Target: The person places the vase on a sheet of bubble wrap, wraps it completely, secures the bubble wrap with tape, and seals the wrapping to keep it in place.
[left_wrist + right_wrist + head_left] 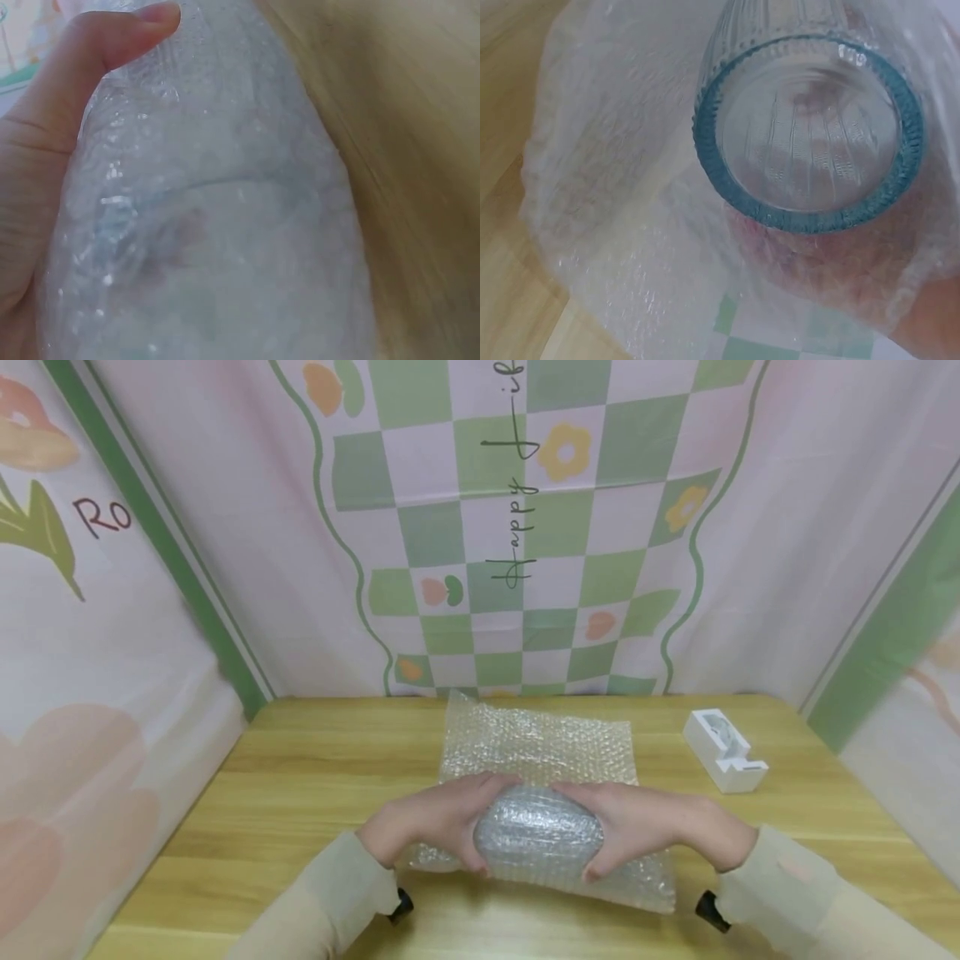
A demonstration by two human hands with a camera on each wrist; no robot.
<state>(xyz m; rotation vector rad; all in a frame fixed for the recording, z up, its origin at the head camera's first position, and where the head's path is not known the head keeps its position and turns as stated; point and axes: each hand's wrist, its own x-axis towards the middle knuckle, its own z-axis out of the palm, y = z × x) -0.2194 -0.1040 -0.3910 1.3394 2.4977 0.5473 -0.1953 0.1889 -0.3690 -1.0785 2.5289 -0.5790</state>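
Note:
A clear ribbed glass (806,221) lies on its side, rolled in bubble wrap (540,743). Its thick round base faces out of the wrap's open end in the right wrist view. My left hand (450,818) grips the roll from the left, thumb along its far side. From the right, my right hand (645,822) holds the other end, part of it behind the plastic in its wrist view. Flat wrap spreads out beyond the roll toward the back of the table. In the left wrist view the plastic covers that end of the roll.
A white tape dispenser (723,752) with a roll of clear tape stands at the back right of the wooden table (322,760). Patterned curtains (555,543) hang behind the table and along both sides.

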